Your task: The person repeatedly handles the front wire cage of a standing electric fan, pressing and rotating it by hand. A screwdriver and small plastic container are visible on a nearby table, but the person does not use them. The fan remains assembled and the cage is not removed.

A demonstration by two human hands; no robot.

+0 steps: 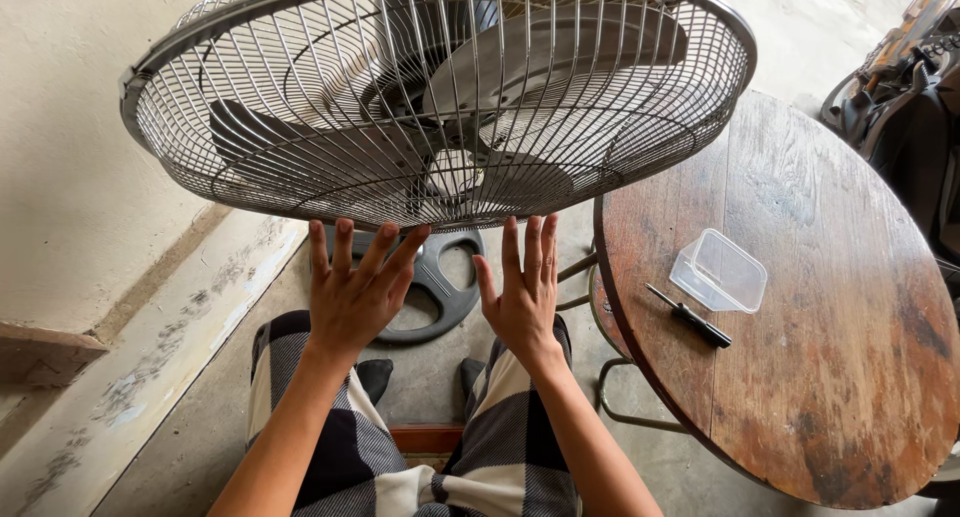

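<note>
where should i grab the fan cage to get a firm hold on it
Best guess: take the fan cage by its thick outer rim, coming from the near edge where the left hand and right hand hover open. The thin wires look likelier to flex.

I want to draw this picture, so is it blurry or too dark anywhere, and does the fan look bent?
In the head view, soft daylight, no harsh glare; the left hand, right hand and fan cage are sharp. The wide lens bows the cage and stretches the round wooden table near the edge. The blades show dim behind the wires. The clear box has a faint shine.
</note>
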